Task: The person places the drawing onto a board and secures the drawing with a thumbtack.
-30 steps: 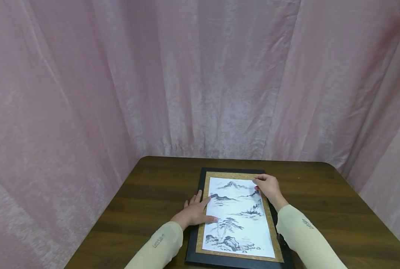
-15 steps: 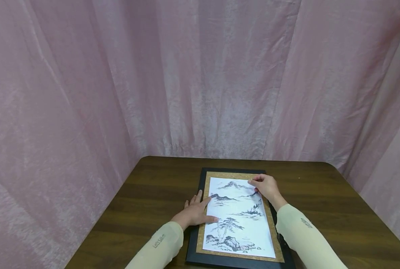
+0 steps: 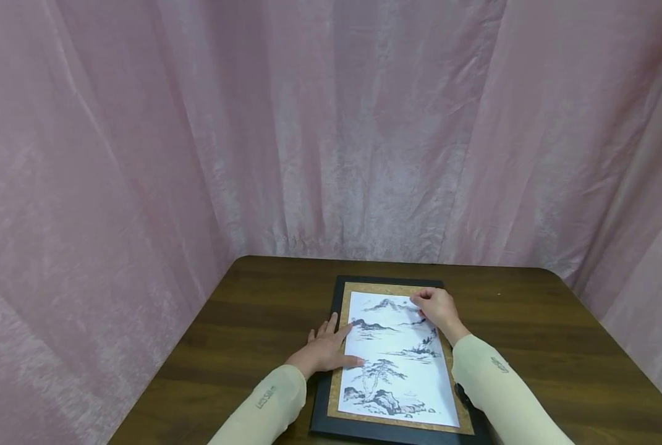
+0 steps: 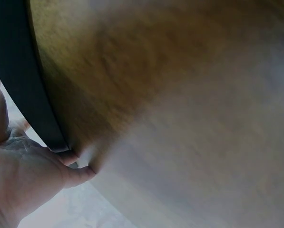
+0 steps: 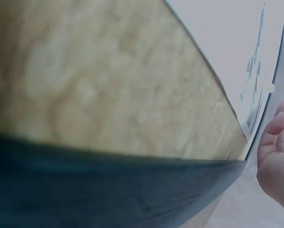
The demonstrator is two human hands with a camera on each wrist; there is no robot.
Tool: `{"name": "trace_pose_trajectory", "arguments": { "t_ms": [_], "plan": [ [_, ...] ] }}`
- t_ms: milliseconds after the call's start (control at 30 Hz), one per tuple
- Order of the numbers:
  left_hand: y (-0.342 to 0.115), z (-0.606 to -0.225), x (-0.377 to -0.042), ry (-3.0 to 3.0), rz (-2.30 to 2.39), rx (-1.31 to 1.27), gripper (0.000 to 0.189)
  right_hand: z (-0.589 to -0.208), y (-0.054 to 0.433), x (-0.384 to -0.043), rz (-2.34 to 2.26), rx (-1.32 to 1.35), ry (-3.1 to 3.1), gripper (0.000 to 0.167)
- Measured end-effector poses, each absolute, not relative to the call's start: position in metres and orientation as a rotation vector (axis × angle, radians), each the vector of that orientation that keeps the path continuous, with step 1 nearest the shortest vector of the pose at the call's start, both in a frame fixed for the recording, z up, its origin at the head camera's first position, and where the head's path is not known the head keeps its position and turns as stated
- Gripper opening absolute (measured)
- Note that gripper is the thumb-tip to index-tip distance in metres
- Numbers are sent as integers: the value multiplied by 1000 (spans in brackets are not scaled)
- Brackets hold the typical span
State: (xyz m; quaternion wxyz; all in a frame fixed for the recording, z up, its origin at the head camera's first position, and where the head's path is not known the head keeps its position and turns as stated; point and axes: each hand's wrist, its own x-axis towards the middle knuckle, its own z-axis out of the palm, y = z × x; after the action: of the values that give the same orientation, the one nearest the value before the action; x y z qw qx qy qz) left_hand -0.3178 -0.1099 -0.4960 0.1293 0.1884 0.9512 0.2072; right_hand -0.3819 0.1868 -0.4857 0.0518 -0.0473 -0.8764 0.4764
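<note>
A sheet of white paper [image 3: 393,343] printed with ink mountains and trees lies on a tan mottled mat with a black border, a framed panel [image 3: 331,426]. My left hand [image 3: 322,351] rests with spread fingers on the panel's left side, its thumb reaching over the paper. At the upper right corner of the paper is my right hand [image 3: 439,310], thumb and forefinger brought together. Whether they pinch something cannot be made out. In the right wrist view a small pale yellow spot [image 5: 271,88] shows close to the fingertips. A tiny dark mark [image 3: 405,302] sits beside the top mountain peak.
The panel lies on a brown wooden table [image 3: 275,296] with rounded far corners. Pink velvet curtains [image 3: 331,136] hang behind it and at both sides. Cream sleeves [image 3: 269,402] cover both forearms.
My right fingertips have shifted slightly left along the upper edge of the paper. The left hand stays in place. The tiny dark mark by the peak shows only now.
</note>
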Motion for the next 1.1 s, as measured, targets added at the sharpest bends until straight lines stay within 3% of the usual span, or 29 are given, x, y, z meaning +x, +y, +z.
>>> {"name": "trace_pose_trajectory", "arguments": {
  "t_ms": [1100],
  "plan": [
    [-110,-500,-319,2767,603,551,94,-495,175,-404,1119,-120,-2889,16]
  ]
}}
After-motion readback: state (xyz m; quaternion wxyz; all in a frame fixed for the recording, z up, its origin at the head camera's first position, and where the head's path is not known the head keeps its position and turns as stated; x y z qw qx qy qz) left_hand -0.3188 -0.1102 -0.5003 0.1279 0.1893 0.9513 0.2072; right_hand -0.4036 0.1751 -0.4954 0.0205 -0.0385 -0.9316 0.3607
